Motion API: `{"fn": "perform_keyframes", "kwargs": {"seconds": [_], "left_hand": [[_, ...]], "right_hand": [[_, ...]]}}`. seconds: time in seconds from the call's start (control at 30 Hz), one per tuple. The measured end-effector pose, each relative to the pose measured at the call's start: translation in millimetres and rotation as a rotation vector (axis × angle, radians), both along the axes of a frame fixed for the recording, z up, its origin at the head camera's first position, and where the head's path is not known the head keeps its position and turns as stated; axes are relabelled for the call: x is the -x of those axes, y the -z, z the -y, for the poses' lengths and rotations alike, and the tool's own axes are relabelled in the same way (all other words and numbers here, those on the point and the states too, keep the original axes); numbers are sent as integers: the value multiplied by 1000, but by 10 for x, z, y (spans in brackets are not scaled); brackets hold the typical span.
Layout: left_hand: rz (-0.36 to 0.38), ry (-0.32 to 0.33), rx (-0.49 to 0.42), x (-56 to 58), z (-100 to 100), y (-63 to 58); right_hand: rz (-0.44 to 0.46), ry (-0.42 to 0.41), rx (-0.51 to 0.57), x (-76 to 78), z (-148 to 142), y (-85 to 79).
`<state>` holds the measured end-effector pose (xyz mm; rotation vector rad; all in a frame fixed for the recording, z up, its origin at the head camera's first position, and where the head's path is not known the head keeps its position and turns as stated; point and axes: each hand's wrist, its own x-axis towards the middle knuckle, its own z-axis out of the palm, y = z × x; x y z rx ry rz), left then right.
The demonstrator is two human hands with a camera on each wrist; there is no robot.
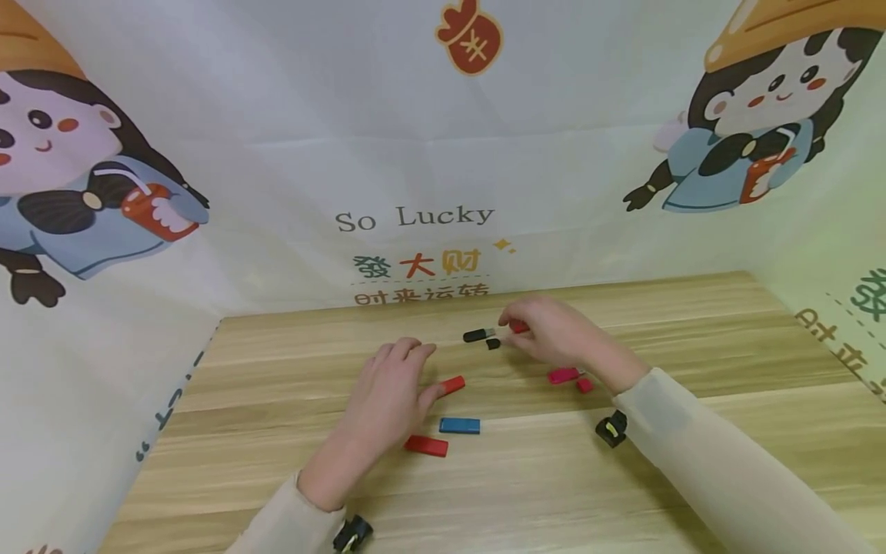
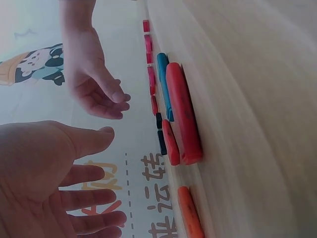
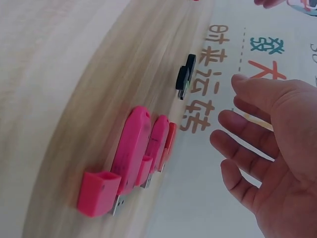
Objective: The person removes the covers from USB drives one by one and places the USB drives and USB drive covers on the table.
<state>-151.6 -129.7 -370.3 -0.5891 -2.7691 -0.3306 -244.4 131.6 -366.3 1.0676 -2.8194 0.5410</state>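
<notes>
The left grip (image 1: pixel 391 385) hangs over the counter (image 1: pixel 526 469), palm empty, with thumb and fingers spread wide. The right grip (image 1: pixel 554 331) also holds nothing, its thumb well apart from loosely bent fingers.

Just left of the right grip's fingertips lie a black USB stick (image 1: pixel 475 335), its metal plug bare, and a black cap (image 1: pixel 493 344). A red stick (image 1: pixel 520 327) shows partly behind those fingers. Nearer the person, below the right grip, are two uncapped pink sticks (image 3: pixel 132 151) with their pink caps (image 3: pixel 98 193) beside them.

By the left grip's thumb lies an orange-red stick (image 1: pixel 453 385), partly covered. A blue stick (image 1: pixel 460 425) and a larger red stick (image 1: pixel 426 445) sit nearer the person, to that grip's right; an orange stick (image 2: pixel 190 213) appears beyond its fingers only in the left wrist view.
</notes>
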Motion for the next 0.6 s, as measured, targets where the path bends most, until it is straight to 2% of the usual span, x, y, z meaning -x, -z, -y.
{"fn": "perform_keyframes", "kwargs": {"seconds": [0.37,0.6], "left_hand": [[38,-14,23,100,-61,21],[95,-33,23,157,-81,42]], "right_hand": [[-124,-4,-12,-207,-138,-32],[-153,21,-18,-368,-213,-26]]}}
